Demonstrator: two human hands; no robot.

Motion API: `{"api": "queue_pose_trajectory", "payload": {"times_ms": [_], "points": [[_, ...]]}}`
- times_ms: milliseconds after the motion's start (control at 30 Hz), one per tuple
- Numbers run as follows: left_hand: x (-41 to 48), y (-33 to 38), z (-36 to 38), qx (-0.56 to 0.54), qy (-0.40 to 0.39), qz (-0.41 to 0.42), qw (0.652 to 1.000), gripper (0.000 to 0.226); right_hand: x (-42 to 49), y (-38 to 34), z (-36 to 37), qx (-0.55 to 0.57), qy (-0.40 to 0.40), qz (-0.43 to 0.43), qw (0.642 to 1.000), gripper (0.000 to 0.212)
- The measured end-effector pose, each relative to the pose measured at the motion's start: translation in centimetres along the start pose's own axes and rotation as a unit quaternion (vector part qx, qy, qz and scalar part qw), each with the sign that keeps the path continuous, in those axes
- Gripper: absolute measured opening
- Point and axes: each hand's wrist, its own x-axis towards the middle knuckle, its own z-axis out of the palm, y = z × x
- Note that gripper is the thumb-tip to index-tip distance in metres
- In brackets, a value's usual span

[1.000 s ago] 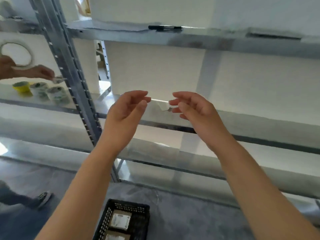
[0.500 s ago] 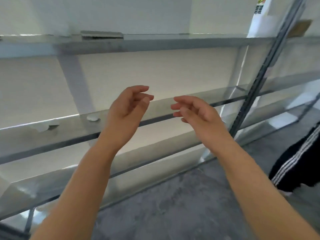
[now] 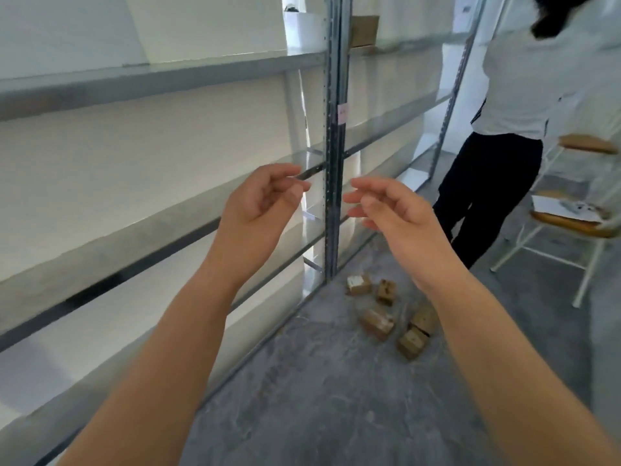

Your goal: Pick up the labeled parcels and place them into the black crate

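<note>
1. The shelving slides across your view. You have swung right, and its grey upright now stands dead centre.
2. The floor opens up ahead, but the black crate that sat below you a second ago is out of frame. By my reckoning it is now behind you, to the left.
3. Another person stands on the right beside a chair, near your likely path.
4. Your left hand and right hand hover level and apart. Each grip is loose, fingers softly curled, pinching nothing. The pale strip they held between them is gone.
5. And here come the parcels: small brown boxes scattered on the floor near the upright's foot. The top box shows a white label. With your hands free and the targets in sight, I'd say the next job is to step in and stoop.
</note>
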Motion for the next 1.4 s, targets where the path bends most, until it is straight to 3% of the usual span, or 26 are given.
{"api": "queue_pose_trajectory", "payload": {"times_ms": [500,833,1167,1400], "points": [[15.4,-9.8,10.6,-0.116,-0.243,0.024,0.963,0.020,7.0,6.8,-8.3,-0.087,0.269,0.078,0.956,0.025],[22.0,-14.8,21.9,-0.135,-0.368,0.008,0.920,0.020,10.5,13.3,-15.5,-0.131,0.334,0.124,0.925,0.022],[29.5,-18.0,32.3,-0.104,-0.308,-0.024,0.945,0.019,17.7,20.2,-27.1,-0.134,0.310,0.152,0.929,0.024],[34.0,-22.3,37.2,-0.065,-0.322,-0.070,0.942,0.017,23.4,26.4,-30.6,-0.107,0.280,0.186,0.935,0.023]]}}
